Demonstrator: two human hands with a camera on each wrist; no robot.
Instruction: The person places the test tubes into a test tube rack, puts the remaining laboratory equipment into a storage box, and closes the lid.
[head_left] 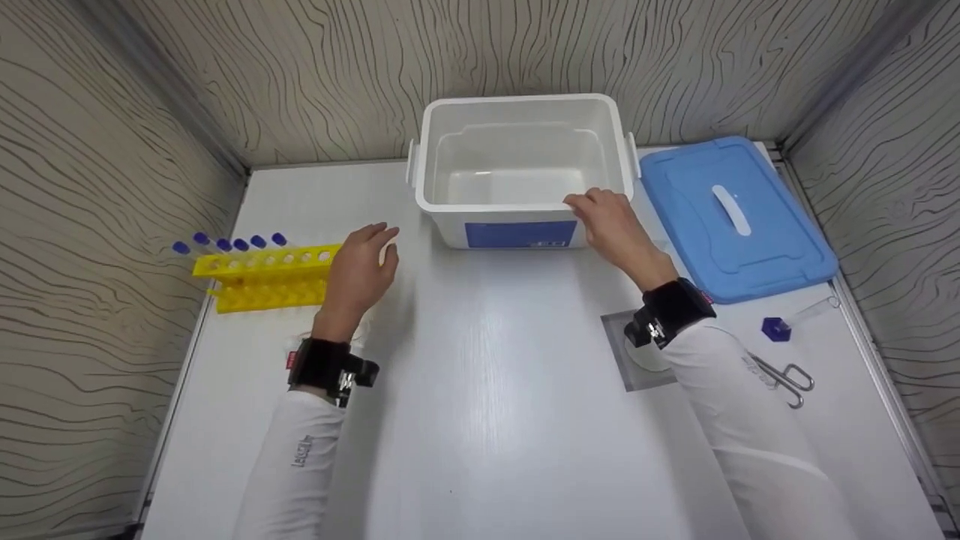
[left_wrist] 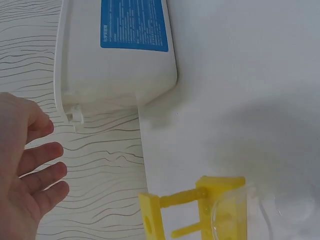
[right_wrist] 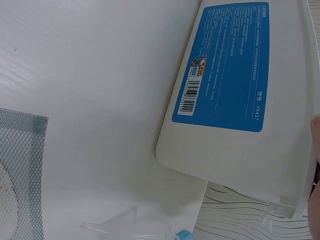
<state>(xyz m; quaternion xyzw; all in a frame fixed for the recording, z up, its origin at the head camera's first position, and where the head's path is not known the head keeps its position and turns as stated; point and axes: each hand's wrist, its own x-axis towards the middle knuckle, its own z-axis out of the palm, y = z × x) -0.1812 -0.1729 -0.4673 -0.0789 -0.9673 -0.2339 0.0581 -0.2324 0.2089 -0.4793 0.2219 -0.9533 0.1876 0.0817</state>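
Wood-grain panels wall in a white table [head_left: 480, 390], and we work over it with both arms in white sleeves. Our right hand [head_left: 611, 225] rests on the near rim of the white plastic bin [head_left: 517, 169], close to its right front corner, fingers bent over the edge and touching it; whether they truly grip the rim we cannot tell. The bin stands open at the far middle of the table, with a blue label [head_left: 520, 234] on its front wall. Our left hand [head_left: 360, 270] hovers loose with fingers relaxed, holding nothing, well left of the bin and just beside the right end of the yellow tube rack [head_left: 262, 277]. The rack carries blue-capped tubes [head_left: 225, 244] along its far left side. To the right of the bin, touching or nearly so, lies the blue lid [head_left: 731, 217] with its white handle upward. Nearer us on the right lie a blue-capped tube [head_left: 795, 319], metal tongs [head_left: 784, 379] and a grey mesh square [head_left: 637, 352] partly under our right wrist.
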